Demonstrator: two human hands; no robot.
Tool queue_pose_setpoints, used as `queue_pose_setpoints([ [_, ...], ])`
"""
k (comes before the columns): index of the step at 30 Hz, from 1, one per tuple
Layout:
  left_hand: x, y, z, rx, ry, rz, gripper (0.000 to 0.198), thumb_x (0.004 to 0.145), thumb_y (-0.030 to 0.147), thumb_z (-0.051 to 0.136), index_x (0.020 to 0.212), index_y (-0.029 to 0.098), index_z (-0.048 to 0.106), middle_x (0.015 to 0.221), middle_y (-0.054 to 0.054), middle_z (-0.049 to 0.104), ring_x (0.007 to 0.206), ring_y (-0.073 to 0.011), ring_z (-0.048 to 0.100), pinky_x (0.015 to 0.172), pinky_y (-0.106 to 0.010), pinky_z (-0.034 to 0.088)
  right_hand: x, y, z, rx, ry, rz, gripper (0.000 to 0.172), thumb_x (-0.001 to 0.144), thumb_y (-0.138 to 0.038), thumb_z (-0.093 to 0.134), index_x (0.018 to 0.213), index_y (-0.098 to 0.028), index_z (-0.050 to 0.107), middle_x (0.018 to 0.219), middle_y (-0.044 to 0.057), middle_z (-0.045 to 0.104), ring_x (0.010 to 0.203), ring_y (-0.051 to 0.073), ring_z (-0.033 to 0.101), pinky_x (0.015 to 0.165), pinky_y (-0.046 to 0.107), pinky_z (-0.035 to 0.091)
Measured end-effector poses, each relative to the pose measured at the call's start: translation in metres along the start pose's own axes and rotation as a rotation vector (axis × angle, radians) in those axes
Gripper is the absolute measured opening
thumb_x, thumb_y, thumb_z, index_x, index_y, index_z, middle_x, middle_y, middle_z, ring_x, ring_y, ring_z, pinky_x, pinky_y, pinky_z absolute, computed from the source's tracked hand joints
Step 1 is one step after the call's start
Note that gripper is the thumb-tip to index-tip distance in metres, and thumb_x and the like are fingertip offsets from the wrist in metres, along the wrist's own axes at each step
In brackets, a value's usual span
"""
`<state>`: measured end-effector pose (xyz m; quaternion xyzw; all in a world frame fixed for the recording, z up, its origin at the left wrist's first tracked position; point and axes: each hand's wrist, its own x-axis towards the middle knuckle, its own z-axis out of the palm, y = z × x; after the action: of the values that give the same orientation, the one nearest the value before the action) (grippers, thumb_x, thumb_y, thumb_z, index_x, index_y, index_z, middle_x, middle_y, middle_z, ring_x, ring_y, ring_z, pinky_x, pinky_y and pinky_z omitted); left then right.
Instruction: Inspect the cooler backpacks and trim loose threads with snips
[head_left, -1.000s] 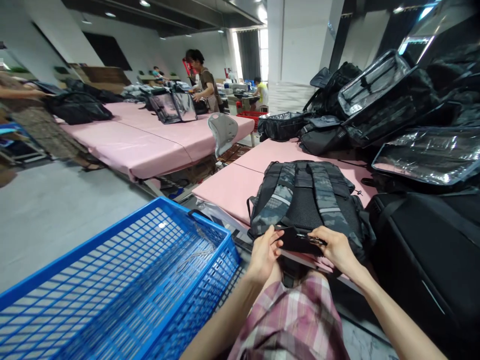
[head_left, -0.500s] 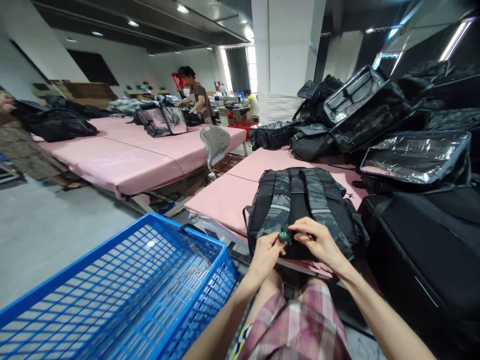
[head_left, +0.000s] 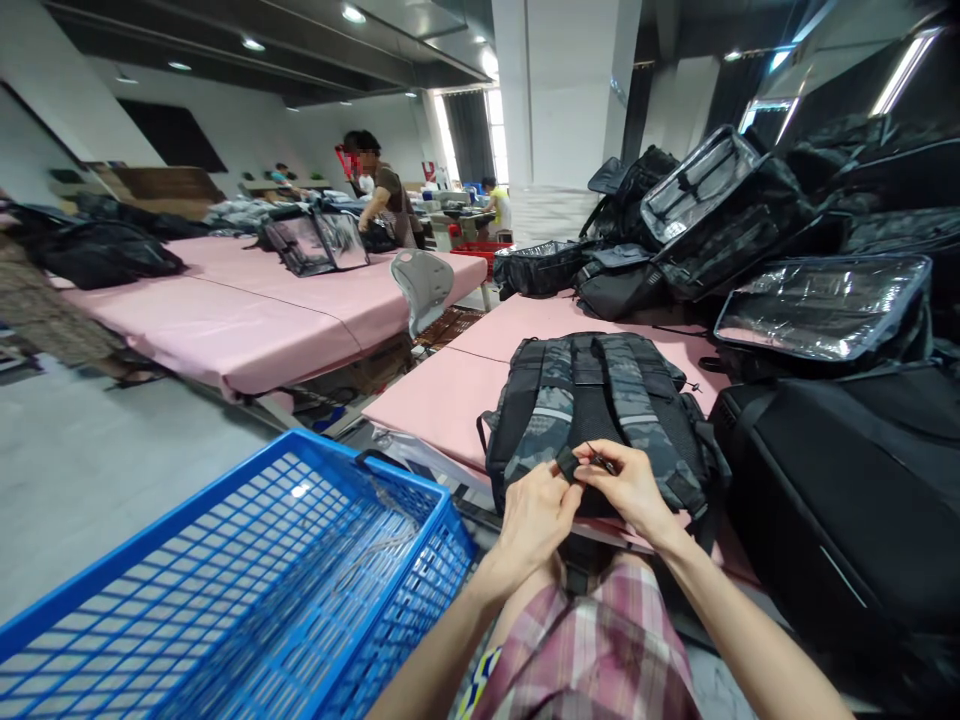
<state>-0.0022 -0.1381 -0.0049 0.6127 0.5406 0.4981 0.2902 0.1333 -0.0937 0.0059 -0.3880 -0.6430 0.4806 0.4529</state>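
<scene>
A black and grey camouflage backpack (head_left: 585,400) lies on the pink-covered table in front of me, its shoulder straps facing up. Over its near edge my left hand (head_left: 536,510) is closed, with a short black strap piece (head_left: 568,462) standing out at its fingertips. Close beside it, my right hand (head_left: 626,490) pinches at the same spot, its fingertips almost touching the left ones. A small dark, thin thing (head_left: 602,462) shows between the right fingers; its kind is too small to make out.
A blue plastic crate (head_left: 322,560) stands at my left. Black bags (head_left: 825,480) and silver-lined bags (head_left: 825,310) pile up on the right. Across the aisle, a grey chair (head_left: 421,285) stands by another pink table (head_left: 255,310), where a person (head_left: 386,200) handles bags.
My left hand has turned so its back faces up, and the green round spot at its fingers no longer shows. The right fingers have closed in beside it. The backpack stays in place.
</scene>
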Motion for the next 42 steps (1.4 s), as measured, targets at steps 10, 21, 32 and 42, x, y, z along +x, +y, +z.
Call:
queue_pose_setpoints([
  [10, 0.003, 0.012, 0.005, -0.610, 0.024, -0.345, 0.026, 0.064, 0.023, 0.069, 0.089, 0.014, 0.071, 0.087, -0.006, 0.071, 0.078, -0.0165, 0.062, 0.074, -0.025, 0.048, -0.019, -0.007, -0.023, -0.520, 0.113, -0.199, 0.036, 0.074, -0.033, 0.062, 0.107, -0.021, 0.058, 0.098, 0.005, 0.065, 0.086, 0.019, 0.060, 0.075, 0.030, 0.045],
  [21, 0.005, 0.004, 0.011, -0.496, -0.014, -0.285, 0.022, 0.065, 0.020, 0.068, 0.087, 0.016, 0.073, 0.086, -0.004, 0.071, 0.082, -0.0172, 0.062, 0.078, -0.024, 0.046, -0.029, 0.001, -0.035, -0.817, 0.173, -0.499, 0.019, 0.087, -0.031, 0.049, 0.082, -0.019, 0.063, 0.074, 0.005, 0.065, 0.067, 0.016, 0.054, 0.063, 0.028, 0.038],
  [32, 0.004, -0.004, 0.014, -0.417, -0.054, -0.279, 0.024, 0.067, 0.023, 0.066, 0.089, 0.016, 0.072, 0.085, -0.004, 0.070, 0.081, -0.0182, 0.061, 0.078, -0.025, 0.046, -0.031, 0.006, -0.036, -0.758, 0.124, -0.392, 0.017, 0.087, -0.032, 0.050, 0.086, -0.020, 0.063, 0.075, 0.003, 0.064, 0.069, 0.015, 0.055, 0.065, 0.027, 0.039],
  [42, 0.026, -0.018, -0.023, -0.004, -0.028, -0.100, 0.056, 0.065, 0.031, 0.069, 0.119, 0.022, 0.056, 0.119, -0.007, 0.058, 0.113, -0.0243, 0.051, 0.094, -0.033, 0.041, -0.026, 0.010, -0.066, -0.659, 0.245, -0.258, 0.018, 0.083, -0.034, 0.053, 0.093, -0.021, 0.061, 0.082, 0.001, 0.066, 0.074, 0.014, 0.059, 0.067, 0.025, 0.042],
])
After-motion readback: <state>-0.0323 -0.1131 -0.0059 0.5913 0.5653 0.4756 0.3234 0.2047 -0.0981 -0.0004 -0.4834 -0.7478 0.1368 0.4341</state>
